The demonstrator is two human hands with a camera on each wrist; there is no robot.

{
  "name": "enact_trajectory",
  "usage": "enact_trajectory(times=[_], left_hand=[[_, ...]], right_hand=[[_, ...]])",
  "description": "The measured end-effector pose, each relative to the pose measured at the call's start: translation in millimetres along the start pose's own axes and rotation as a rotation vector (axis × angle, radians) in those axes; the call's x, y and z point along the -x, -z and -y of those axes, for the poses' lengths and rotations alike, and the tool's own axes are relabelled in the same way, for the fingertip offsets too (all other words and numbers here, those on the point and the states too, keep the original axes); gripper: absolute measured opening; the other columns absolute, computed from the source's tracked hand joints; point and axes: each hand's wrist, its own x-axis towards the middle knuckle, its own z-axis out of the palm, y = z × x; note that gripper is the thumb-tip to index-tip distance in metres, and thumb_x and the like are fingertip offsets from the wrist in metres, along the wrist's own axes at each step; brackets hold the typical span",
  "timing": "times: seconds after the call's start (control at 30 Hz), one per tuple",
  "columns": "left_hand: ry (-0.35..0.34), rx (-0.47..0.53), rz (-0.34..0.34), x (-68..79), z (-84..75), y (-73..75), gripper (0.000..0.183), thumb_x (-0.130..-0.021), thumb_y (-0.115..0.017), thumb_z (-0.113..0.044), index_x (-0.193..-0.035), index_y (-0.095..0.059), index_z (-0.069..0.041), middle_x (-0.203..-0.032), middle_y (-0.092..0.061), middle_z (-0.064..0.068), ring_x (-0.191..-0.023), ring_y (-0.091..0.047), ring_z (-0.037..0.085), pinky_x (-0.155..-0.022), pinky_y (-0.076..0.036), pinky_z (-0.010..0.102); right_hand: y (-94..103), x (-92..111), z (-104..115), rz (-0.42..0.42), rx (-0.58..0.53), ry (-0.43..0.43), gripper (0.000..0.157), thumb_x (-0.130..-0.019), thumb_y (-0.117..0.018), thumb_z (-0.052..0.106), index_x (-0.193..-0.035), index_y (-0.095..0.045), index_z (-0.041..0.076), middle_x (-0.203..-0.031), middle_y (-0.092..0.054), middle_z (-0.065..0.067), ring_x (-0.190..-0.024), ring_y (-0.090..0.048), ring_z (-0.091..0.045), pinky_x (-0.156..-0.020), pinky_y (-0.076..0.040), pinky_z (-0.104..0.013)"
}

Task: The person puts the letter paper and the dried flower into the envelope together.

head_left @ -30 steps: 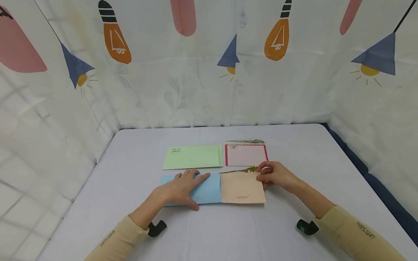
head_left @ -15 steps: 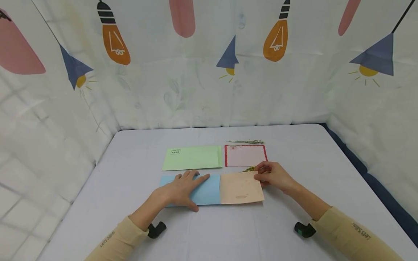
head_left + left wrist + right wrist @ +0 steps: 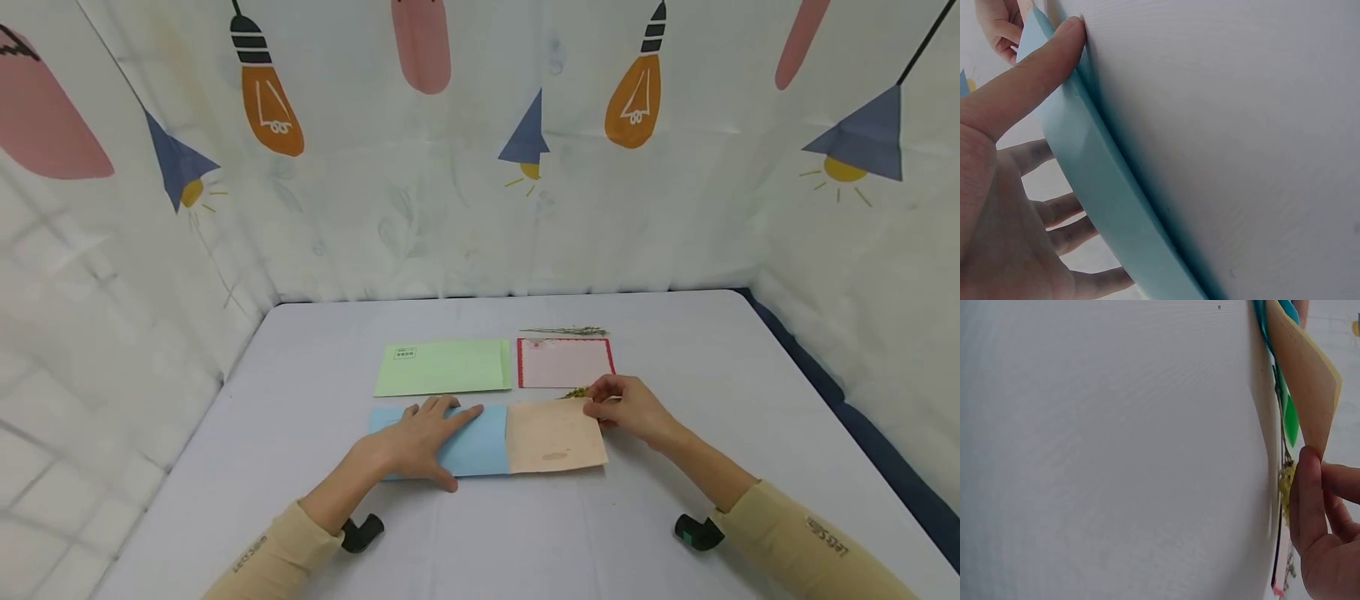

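Note:
A blue envelope [image 3: 487, 437] lies on the table under my left hand [image 3: 420, 440], whose fingers are spread over it. In the left wrist view the thumb [image 3: 1054, 59] presses near its front edge. A beige card [image 3: 555, 437] extends from the envelope's right end; how far it reaches inside is hidden. My right hand [image 3: 630, 410] pinches the card's upper right corner between thumb and fingers. That corner is lifted off the table in the right wrist view. Behind the card, a sprig with small yellow flowers [image 3: 575, 392] is partly hidden.
Behind the blue envelope lies a green envelope [image 3: 442, 368]. To its right is a pale pink card with a red border [image 3: 566, 364], and a thin dried sprig [image 3: 570, 331] lies beyond it. A white-clothed table [image 3: 510, 542] meets a printed curtain [image 3: 450, 208] at the back.
The right hand has shifted slightly left with the beige card's corner, which now covers more of the yellow-flowered sprig. The left hand stays on the envelope. The head view has tilted slightly.

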Motion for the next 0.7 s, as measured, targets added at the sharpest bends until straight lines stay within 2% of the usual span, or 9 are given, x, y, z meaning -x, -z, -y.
enact_trajectory(times=[0.17,0.33,0.5,0.7], left_hand=[[0.0,0.015,0.014,0.3,0.2,-2.9,0.108,-0.075,-0.092,-0.044,-0.162,-0.033,-0.019,-0.152,-0.035,0.016,-0.141,-0.034,0.036,-0.11,-0.028,0.064],[-0.001,0.001,0.001,1.5,0.5,-3.6,0.107,-0.076,-0.092,-0.044,-0.162,-0.033,-0.019,-0.152,-0.035,0.016,-0.141,-0.033,0.036,-0.11,-0.028,0.065],[-0.001,0.003,-0.015,1.9,0.4,-2.0,0.107,-0.075,-0.093,-0.043,-0.162,-0.034,-0.019,-0.153,-0.035,0.015,-0.142,-0.032,0.037,-0.111,-0.027,0.065],[0.007,0.01,-0.015,1.5,-0.6,-1.2,0.107,-0.075,-0.093,-0.042,-0.162,-0.033,-0.02,-0.153,-0.035,0.016,-0.142,-0.031,0.037,-0.111,-0.026,0.066]], right_hand=[[-3.5,3,-4,0.025,0.006,0.016,0.019,-0.091,-0.076,0.006,-0.103,-0.064,-0.003,-0.091,-0.061,-0.011,-0.075,-0.064,-0.021,-0.067,-0.058,-0.031],[-9.4,4,-3,0.037,-0.021,0.028,0.027,-0.091,-0.077,0.007,-0.109,-0.061,-0.004,-0.093,-0.061,-0.013,-0.074,-0.066,-0.023,-0.068,-0.06,-0.033],[-13.2,4,-1,0.014,-0.063,-0.016,0.033,-0.091,-0.078,0.007,-0.114,-0.059,-0.006,-0.097,-0.063,-0.014,-0.076,-0.067,-0.023,-0.07,-0.06,-0.034],[-13.1,5,0,0.043,-0.139,-0.059,0.032,-0.091,-0.076,0.004,-0.117,-0.063,-0.009,-0.1,-0.065,-0.014,-0.084,-0.068,-0.023,-0.076,-0.06,-0.036]])
